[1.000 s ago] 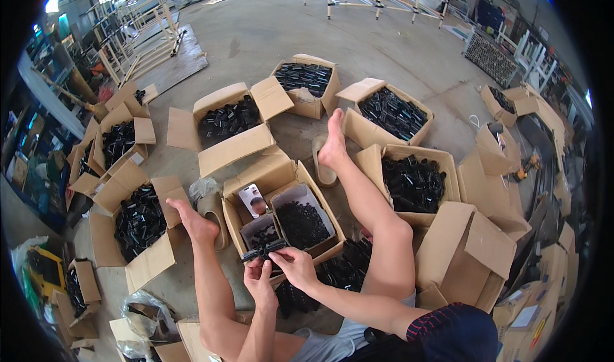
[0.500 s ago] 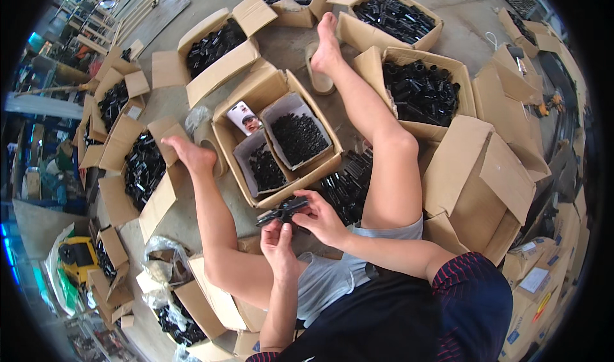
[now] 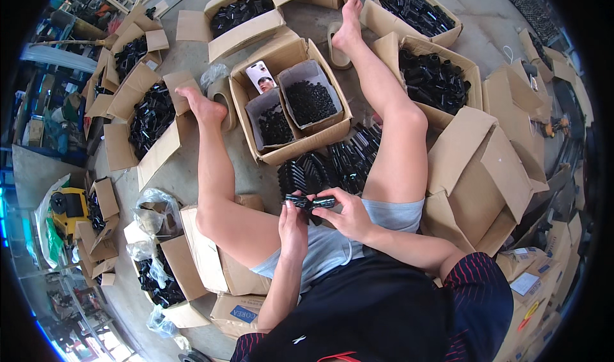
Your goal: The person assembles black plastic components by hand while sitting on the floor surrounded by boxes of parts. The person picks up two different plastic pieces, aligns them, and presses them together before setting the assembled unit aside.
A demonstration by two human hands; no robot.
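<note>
Over my lap, my left hand [image 3: 294, 229] and my right hand [image 3: 346, 217] are close together, fingers pinched. Between them are glossy black tube-like plastic parts [image 3: 324, 201], lined up end to end; whether they are joined I cannot tell. The left fingers grip the left end and the right fingers the right end. Just beyond lie rows of similar black parts [image 3: 354, 154] on the floor between my legs. Past these is an open cardboard box [image 3: 279, 155] with two inner bins of small black pieces [image 3: 311, 102] and a phone-like card with a picture [image 3: 260, 77].
Open cartons of black parts surround me, one by my right knee [image 3: 435, 80] and one at the left [image 3: 152, 120]. An open carton [image 3: 470, 189] stands beside my right thigh. Plastic bags [image 3: 153, 218] and a yellow-and-black machine [image 3: 69, 212] are at the left. Sandals [image 3: 338, 47] lie near my feet.
The view has shifted, so the boxes sit higher in the picture. My hands have drawn back from the bin box toward my lap, and the black parts have turned to lie nearly level.
</note>
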